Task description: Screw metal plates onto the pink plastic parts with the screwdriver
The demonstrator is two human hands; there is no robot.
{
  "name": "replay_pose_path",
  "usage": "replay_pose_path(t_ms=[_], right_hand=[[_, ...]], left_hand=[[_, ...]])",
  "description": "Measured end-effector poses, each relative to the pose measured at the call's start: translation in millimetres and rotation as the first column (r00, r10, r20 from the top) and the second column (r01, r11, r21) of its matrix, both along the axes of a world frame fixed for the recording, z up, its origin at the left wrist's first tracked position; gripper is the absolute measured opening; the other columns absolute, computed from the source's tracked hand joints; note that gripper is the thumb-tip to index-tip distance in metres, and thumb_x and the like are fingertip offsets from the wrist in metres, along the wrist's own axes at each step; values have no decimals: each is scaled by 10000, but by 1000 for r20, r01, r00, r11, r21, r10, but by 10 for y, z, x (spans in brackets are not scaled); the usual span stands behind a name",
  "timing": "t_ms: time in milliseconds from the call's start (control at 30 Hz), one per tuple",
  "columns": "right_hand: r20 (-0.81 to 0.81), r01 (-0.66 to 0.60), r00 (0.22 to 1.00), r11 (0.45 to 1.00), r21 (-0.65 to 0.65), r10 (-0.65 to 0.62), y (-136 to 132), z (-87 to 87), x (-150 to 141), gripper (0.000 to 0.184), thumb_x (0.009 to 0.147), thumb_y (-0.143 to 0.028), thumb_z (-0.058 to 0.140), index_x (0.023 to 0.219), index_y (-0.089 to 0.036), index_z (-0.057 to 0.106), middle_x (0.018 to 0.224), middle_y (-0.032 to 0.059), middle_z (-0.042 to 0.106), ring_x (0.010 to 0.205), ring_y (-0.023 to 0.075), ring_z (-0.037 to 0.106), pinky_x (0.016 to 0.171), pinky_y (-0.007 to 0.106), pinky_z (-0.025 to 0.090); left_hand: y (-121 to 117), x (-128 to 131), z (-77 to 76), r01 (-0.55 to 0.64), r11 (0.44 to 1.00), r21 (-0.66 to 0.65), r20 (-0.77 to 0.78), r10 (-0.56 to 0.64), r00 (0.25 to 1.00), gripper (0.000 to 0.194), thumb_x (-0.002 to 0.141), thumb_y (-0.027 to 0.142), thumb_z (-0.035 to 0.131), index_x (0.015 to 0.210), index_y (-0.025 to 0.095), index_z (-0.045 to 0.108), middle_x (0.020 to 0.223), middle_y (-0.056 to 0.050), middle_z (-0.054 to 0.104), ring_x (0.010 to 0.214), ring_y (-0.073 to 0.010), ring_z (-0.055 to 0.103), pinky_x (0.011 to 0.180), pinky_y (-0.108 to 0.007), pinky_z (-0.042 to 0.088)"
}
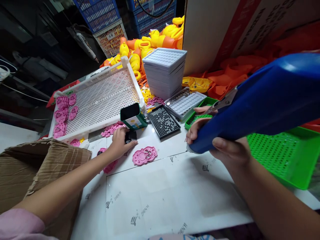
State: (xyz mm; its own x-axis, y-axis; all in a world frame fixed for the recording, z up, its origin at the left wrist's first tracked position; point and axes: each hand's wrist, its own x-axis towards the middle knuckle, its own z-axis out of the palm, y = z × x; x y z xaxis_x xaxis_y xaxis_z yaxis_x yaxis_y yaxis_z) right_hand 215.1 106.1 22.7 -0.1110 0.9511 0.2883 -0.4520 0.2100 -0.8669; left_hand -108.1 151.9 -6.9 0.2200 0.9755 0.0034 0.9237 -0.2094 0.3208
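Observation:
My right hand point(230, 150) is wrapped around a large blue electric screwdriver point(250, 103) with a metal lever on its side; the grip end points down at the white table. My left hand point(120, 141) is at a small black block point(130, 136), thumb along its near edge, fingers partly hidden behind it. Just behind the block stands an open green tin point(133, 116). A pink plastic part point(144, 155) lies flat between my hands, with small metallic bits on its right half. Another pink part point(110, 165) lies partly under my left forearm.
A white perforated crate point(105, 96) holds pink parts at its left end. Behind the table stand stacked white trays point(165, 73). A black grid tray point(163, 121) holds small shiny pieces. A green basket point(287, 156) is at right, a cardboard box point(50, 166) at left.

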Motion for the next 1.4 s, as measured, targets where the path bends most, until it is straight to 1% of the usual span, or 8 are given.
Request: replay_pose_path(t_ms=[300,400,567,700,833,1100,1300,1400], right_hand=[[19,-18,1000,1000,1,18,15,-27,5,375,645,-475,747,862,-200,615,674,6,610,601,163,587,544,329,504],[18,-16,1000,1000,4,16,19,-32,12,398,647,-474,745,907,-203,615,676,3,607,601,164,587,537,328,502],[24,-21,1000,999,27,20,17,-26,8,340,665,-473,729,809,-188,611,682,15,599,609,158,583,541,324,503],[20,-5,1000,1000,6,5,12,-27,1,389,636,-484,747,847,-195,595,670,11,599,592,163,581,520,325,503],[27,-14,1000,1000,-3,14,16,-45,8,377,646,-478,739,845,-191,597,682,14,605,603,163,589,544,327,502],[-28,-18,999,1000,16,18,18,-30,-3,471,663,-432,738,1047,-228,557,684,0,631,593,161,589,550,319,491],[-21,-13,1000,1000,7,13,-21,-9,-23,500,625,-453,766,1026,-206,597,676,7,628,578,173,589,560,343,493],[-34,-20,999,1000,15,20,-26,0,-25,519,633,-439,767,1071,-230,584,678,2,639,580,177,598,557,340,489]], left_hand=[[-12,-26,79,54,994,98,-165,-37,986,318,772,413,660,1029,227,674,1313,-121,422,1252,-354,355,1022,-538,315],[-26,1,80,77,989,126,-201,-51,978,272,804,375,614,1014,221,690,1281,-122,455,1235,-330,382,1018,-509,325],[-53,81,84,56,983,177,-261,-8,965,278,800,353,587,1009,204,693,1218,-134,513,1160,-340,421,951,-513,355],[-34,159,112,24,979,202,-284,36,958,360,761,481,647,965,191,706,1116,-137,562,1086,-340,455,891,-490,376],[12,220,136,3,980,200,-295,57,954,329,729,462,678,929,206,732,1061,-127,598,1042,-337,473,858,-474,381],[90,358,231,-86,987,135,-229,115,967,230,726,264,593,872,217,765,968,-103,675,976,-320,547,840,-450,413],[74,417,238,-195,979,56,-84,199,976,232,746,245,559,883,219,745,863,-27,744,849,-245,643,743,-349,452],[17,416,201,-229,970,80,-37,233,972,223,765,260,546,883,222,732,877,-28,743,848,-243,649,747,-353,447]])
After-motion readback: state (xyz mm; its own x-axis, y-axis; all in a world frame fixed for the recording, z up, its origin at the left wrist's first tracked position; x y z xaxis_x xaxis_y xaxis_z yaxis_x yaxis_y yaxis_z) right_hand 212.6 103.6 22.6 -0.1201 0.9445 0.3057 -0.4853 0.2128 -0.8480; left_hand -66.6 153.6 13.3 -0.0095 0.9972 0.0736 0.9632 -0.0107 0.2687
